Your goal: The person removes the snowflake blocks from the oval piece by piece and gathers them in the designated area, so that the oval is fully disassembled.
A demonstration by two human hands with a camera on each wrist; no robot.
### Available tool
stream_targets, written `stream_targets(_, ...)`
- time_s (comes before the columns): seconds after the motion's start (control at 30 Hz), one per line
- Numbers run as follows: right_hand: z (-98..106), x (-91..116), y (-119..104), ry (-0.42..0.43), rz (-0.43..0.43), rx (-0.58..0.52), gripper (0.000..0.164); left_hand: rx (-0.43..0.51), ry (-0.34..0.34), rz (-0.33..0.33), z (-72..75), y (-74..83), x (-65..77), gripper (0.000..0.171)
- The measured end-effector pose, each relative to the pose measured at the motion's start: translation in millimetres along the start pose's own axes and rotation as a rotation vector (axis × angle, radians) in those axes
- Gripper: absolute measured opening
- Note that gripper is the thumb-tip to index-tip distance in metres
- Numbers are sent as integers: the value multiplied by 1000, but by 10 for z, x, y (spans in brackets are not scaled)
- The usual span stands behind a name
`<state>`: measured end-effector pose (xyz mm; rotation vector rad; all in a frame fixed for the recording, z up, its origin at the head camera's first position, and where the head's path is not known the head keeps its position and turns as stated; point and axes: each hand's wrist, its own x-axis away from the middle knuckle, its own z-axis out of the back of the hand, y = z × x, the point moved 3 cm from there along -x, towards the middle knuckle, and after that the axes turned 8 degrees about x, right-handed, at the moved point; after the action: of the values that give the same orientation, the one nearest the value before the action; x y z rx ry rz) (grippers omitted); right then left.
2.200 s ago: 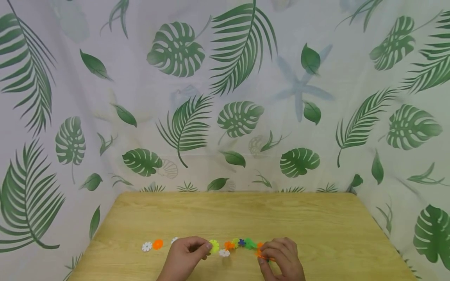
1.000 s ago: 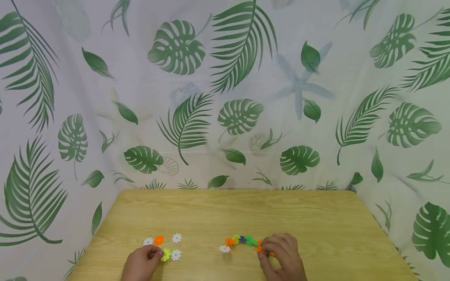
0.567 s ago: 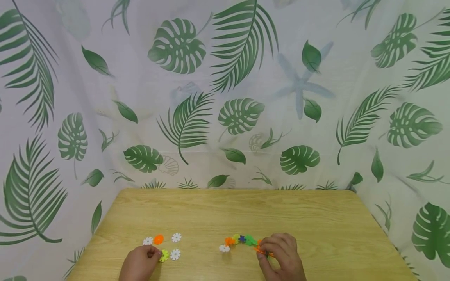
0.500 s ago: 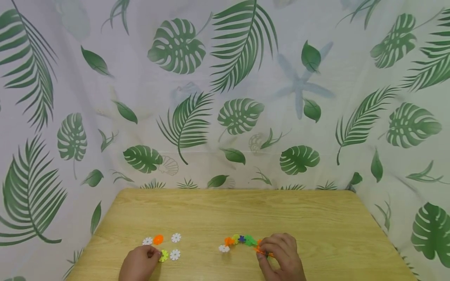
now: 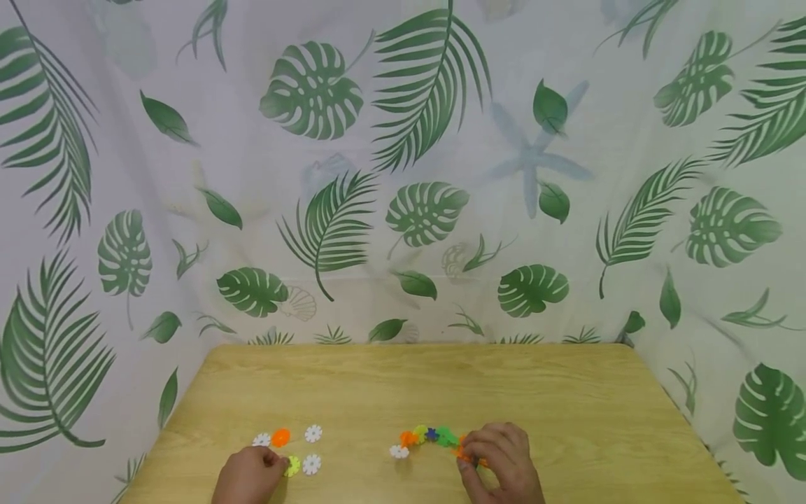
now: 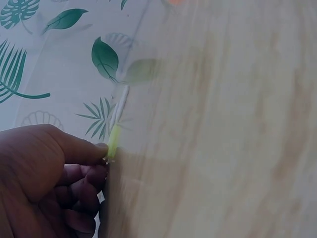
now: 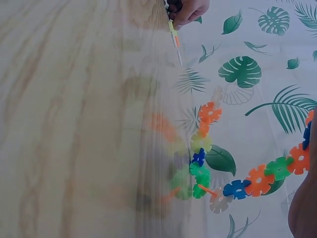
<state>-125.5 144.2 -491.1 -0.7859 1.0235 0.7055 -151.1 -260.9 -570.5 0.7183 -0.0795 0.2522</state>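
At the left of the table in the head view, my left hand (image 5: 248, 474) pinches the edge of a yellow-green snowflake disc (image 5: 292, 465) between thumb and index finger. In the left wrist view this disc (image 6: 114, 141) appears edge-on at the fingertips. My right hand (image 5: 504, 462) holds one end of a chain of interlocked plastic snowflake discs (image 5: 446, 437). Orange, yellow, blue and green discs curve leftward from it to a white disc (image 5: 399, 452). The right wrist view shows more of the chain, with an orange disc (image 7: 260, 180) and a blue disc (image 7: 237, 189).
Loose discs lie around the left hand: an orange disc (image 5: 280, 437) and several white ones, one white disc (image 5: 311, 464) right beside the yellow-green one. The wooden table (image 5: 403, 385) ends at a leaf-printed curtain (image 5: 352, 210) at the back and sides.
My left hand has carried the yellow-green disc leftward from near the chain to the loose discs, where it has stayed over the last second. My right hand has kept its place on the chain.
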Motion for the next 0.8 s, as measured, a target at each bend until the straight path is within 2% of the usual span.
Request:
stream_targets(0.27, -18, 26, 11, 4, 15, -9, 20, -25, 11, -11, 8, 45, 51, 23)
stream_targets(0.4, -15, 27, 15, 4, 16, -7, 18, -44, 31, -47, 21, 108, 77, 21)
stream_targets(0.5, -19, 38, 18, 4, 21, -12, 15, -46, 64, -97, 41, 179, 106, 19)
stream_targets(0.67, -28, 46, 22, 10, 36, -21, 13, 10, 117, -174, 63, 381, 174, 17)
stream_targets(0.8, -19, 6, -12, 19, 37, -19, 15, 102, 114, -208, 67, 635, 279, 15)
